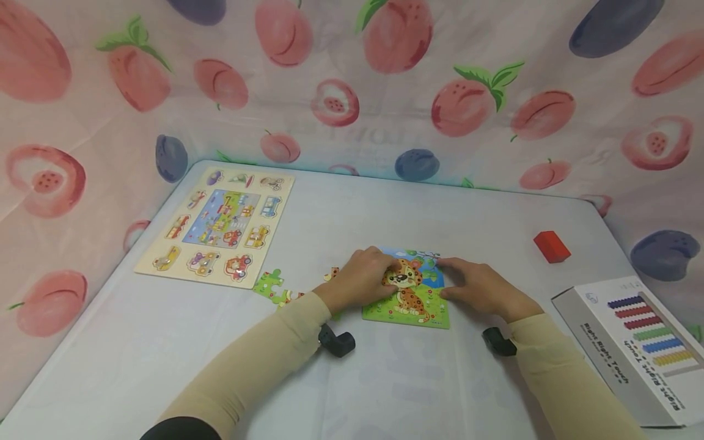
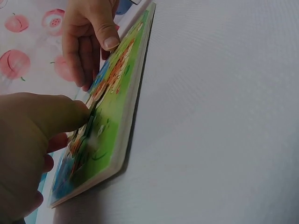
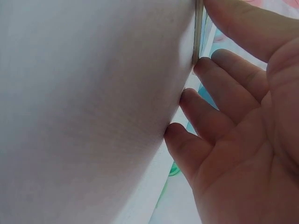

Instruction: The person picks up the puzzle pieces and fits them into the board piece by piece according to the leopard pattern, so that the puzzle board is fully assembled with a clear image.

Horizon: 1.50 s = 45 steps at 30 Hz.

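A jigsaw puzzle (image 1: 409, 315) with a spotted leopard on green grass and blue sky lies flat at the table's centre. Over its left part, my left hand (image 1: 360, 281) pinches a puzzle piece with thumb and curled fingers. The left wrist view has this puzzle piece (image 2: 88, 128) slightly raised at one edge under the thumb; its outline is partly hidden by the hand. My right hand (image 1: 478, 284) touches the puzzle's right edge with thumb and index finger, the other fingers loosely extended. Loose puzzle pieces (image 1: 269, 284) lie left of the left hand, partly behind the forearm.
At the back left lies a wooden vehicle puzzle board (image 1: 165, 263). A red block (image 1: 552, 247) sits toward the right edge, behind a white box (image 1: 594, 324) picturing coloured strips. Fruit-patterned cloth (image 1: 374, 134) hangs behind the white table (image 1: 418, 385).
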Motion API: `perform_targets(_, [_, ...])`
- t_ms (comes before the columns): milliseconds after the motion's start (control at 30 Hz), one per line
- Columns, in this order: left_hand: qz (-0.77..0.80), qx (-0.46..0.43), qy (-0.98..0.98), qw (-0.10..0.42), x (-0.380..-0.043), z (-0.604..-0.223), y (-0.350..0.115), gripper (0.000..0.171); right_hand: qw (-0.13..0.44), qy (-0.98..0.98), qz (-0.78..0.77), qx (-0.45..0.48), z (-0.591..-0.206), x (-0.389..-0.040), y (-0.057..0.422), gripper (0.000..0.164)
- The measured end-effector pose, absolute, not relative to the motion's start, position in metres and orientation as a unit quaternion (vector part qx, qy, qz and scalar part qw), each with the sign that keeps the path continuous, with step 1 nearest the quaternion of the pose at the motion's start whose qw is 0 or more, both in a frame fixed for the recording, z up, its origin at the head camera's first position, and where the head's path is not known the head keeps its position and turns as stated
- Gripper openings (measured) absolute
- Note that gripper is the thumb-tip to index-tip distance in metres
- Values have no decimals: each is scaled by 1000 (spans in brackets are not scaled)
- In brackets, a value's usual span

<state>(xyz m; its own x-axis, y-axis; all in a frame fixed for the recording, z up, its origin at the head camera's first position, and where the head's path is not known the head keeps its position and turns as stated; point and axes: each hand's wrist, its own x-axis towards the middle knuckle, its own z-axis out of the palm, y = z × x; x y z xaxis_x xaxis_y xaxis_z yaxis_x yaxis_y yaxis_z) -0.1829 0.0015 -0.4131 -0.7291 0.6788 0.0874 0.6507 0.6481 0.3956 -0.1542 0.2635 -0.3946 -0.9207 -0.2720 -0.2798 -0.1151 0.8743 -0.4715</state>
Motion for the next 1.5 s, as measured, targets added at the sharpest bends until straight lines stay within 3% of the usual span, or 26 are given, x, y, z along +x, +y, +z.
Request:
perform_targets(133, [212, 365, 906, 37, -183, -414, 3, 45, 172, 953, -229, -101, -395, -155, 264, 68])
perform_targets(1500, [295, 336, 893, 49, -175, -427, 1, 27, 180, 954, -222, -93, -395, -156, 262, 69])
